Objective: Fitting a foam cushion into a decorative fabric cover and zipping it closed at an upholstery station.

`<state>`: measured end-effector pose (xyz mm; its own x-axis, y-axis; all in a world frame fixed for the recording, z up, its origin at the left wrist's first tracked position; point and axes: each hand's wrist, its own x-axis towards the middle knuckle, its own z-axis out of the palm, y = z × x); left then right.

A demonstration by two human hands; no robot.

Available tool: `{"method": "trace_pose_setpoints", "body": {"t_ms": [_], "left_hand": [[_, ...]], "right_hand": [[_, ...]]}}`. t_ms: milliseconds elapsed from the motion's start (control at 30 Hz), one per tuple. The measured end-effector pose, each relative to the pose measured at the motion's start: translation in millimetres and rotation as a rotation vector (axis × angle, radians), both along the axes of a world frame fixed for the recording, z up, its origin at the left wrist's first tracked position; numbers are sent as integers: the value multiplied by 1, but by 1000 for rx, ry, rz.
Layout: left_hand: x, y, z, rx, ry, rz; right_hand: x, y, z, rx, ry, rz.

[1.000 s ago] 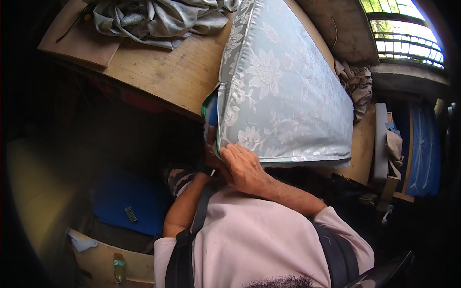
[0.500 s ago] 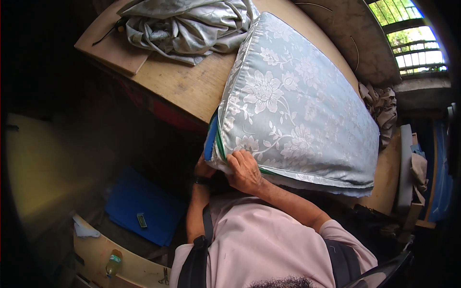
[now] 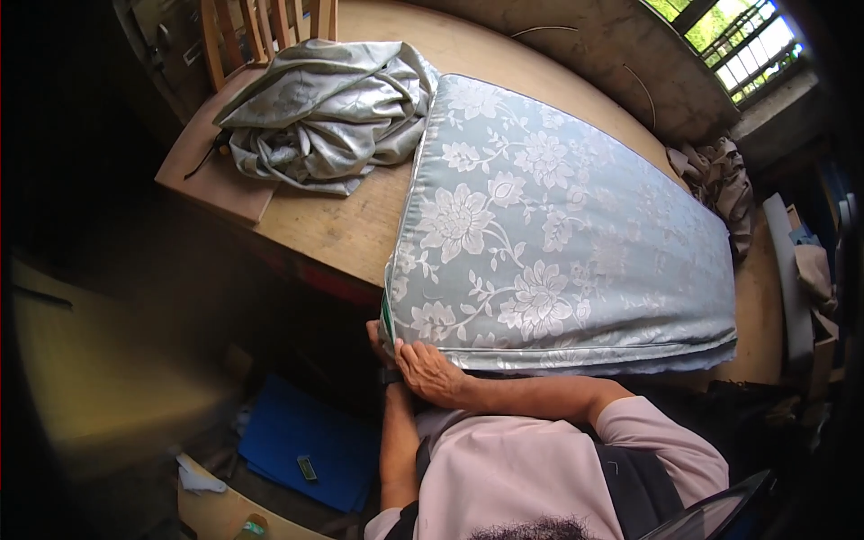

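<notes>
A large cushion [image 3: 504,234] in a pale blue-grey cover with silvery woven flowers and piped edges lies on the table before me. At its near left corner my right hand [image 3: 430,372] pinches the edge of the cover, fingers bent over the piping. My left hand [image 3: 375,337] is closed around the side of that same corner, with most of its fingers hidden behind the cloth. A short green strip [image 3: 388,313] shows at the corner just above my hands.
Bunched matching fabric [image 3: 337,112] lies on the wooden table [image 3: 351,229] beyond the cushion's left side. A slatted wooden chair back [image 3: 261,31] stands behind it. Brown cloth [image 3: 720,184] is heaped at the right. Blue sheets [image 3: 310,441] lie low at the left.
The cover now sits over the near left corner, hiding the blue piece and most of the green strip that showed there. Both hands remain at the corner; my view has shifted.
</notes>
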<state>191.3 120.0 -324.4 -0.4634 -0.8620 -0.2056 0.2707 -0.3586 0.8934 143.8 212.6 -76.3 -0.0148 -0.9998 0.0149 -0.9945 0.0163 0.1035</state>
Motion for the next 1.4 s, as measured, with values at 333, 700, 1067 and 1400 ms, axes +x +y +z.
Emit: {"method": "trace_pose_setpoints", "body": {"t_ms": [333, 700, 1067, 1400], "left_hand": [[50, -13, 213, 73, -452, -183], [10, -35, 215, -303, -927, -453], [34, 30, 98, 918, 320, 192], [-78, -40, 150, 763, 409, 46]], "right_hand": [[-12, 8, 5, 48, -255, 28], [-39, -7, -16, 324, -747, 225], [-341, -160, 51, -211, -692, 203], [-503, -216, -20, -119, 14, -124]]}}
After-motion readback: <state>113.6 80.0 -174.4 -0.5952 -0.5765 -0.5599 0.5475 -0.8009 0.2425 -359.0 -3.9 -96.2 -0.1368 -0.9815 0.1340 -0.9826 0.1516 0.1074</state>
